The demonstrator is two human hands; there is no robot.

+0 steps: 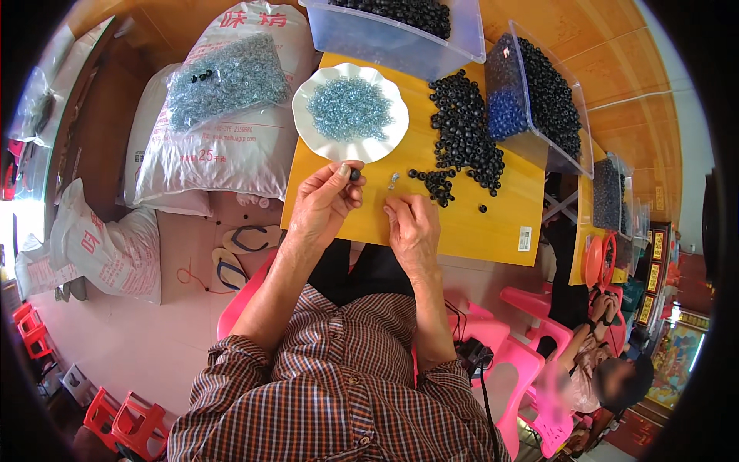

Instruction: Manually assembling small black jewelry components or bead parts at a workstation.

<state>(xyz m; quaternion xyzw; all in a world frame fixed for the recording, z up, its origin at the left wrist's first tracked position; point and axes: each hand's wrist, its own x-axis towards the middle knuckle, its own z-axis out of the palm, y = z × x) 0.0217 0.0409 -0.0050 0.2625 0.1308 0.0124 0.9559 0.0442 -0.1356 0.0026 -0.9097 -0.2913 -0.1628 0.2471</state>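
Observation:
Between the thumb and forefinger of my left hand [322, 202] is a small round black piece [355, 174], held just off the near rim of a white scalloped plate [302, 127]. The plate carries a heap of small clear bluish pieces [350, 109]. My right hand [414, 229] is low over the yellow table [481, 239], its thumb and fingertips drawn together; whatever they grip is hidden. Just beyond those fingertips lie a few loose clear pieces [393, 181]. To their right, a small cluster of black pieces [435, 186] sits near a larger spread of them [462, 123].
Behind the plate stands a clear plastic bin [392, 42] of black pieces; another bin [531, 100] is at the right edge. A bag of clear pieces [227, 81] rests on white sacks [223, 165] at left. Pink chairs [500, 362] and another person [585, 362] are at right.

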